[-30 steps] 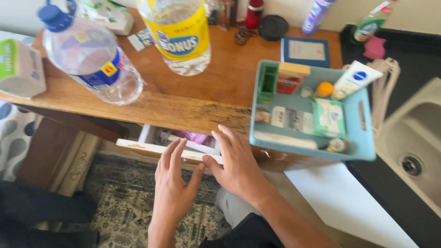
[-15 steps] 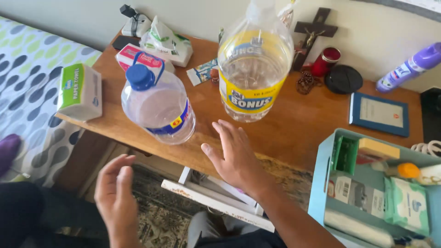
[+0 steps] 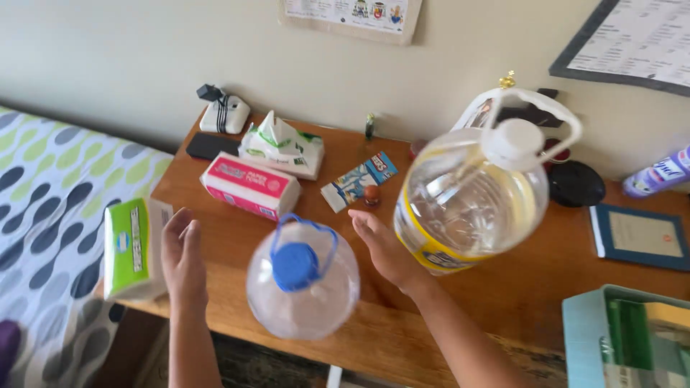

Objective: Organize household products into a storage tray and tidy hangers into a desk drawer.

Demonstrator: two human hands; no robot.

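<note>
Both hands risen, now open, empty, flanking clear blue-capped water bottle [image 3: 302, 282] on worktop [image 3: 532, 280]: left hand [image 3: 182, 257], right hand [image 3: 383, 248].

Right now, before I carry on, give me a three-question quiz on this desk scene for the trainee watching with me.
1. True or false: both hands are open and hold nothing.
2. Which thing stands between the two hands? A) the pink box B) the blue-capped bottle C) the dark round lid
3. Fill in: the green-and-white box sits at the desk's ____ edge, by the bed.

Key:
1. True: the left hand and right hand are open, either side of the bottle, not gripping it.
2. B: the blue-capped bottle stands between them; the pink box lies farther back.
3. Left: the green-and-white box sits next to the left hand.
</note>
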